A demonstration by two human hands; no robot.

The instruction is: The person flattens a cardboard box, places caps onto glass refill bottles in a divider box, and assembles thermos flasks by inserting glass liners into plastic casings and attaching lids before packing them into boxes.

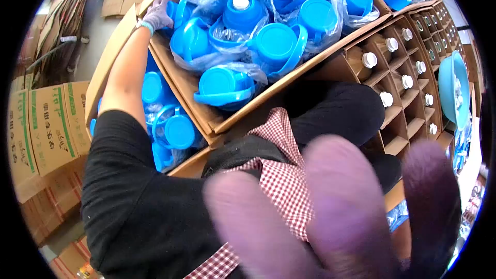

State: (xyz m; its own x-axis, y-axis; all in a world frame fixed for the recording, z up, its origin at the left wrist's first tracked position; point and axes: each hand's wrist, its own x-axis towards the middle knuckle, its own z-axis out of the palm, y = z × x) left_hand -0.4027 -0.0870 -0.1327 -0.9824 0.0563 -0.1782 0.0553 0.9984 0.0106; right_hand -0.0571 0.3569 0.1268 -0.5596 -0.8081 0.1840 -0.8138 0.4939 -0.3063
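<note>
My right hand (336,206), in a purple-grey glove, is very close to the camera. Its fingers are blurred but spread apart, with nothing seen between them. At the upper left, my left hand (157,15), gloved the same way, grips the side edge of an open carton (181,90), next to a blue lid; some of its fingers are partly hidden. Several blue plastic containers (276,41) with round lids and loop handles fill this carton, wrapped in clear bags. Among them, one blue container (243,13) shows a white cap.
Left of my arm, a second carton holds more blue containers (175,132). On the right, a divided carton (392,85) has white-capped bottles (369,60) in some cells. Beyond it is a light blue basin (454,90). Printed cartons (49,129) and flattened cardboard (62,26) stand left.
</note>
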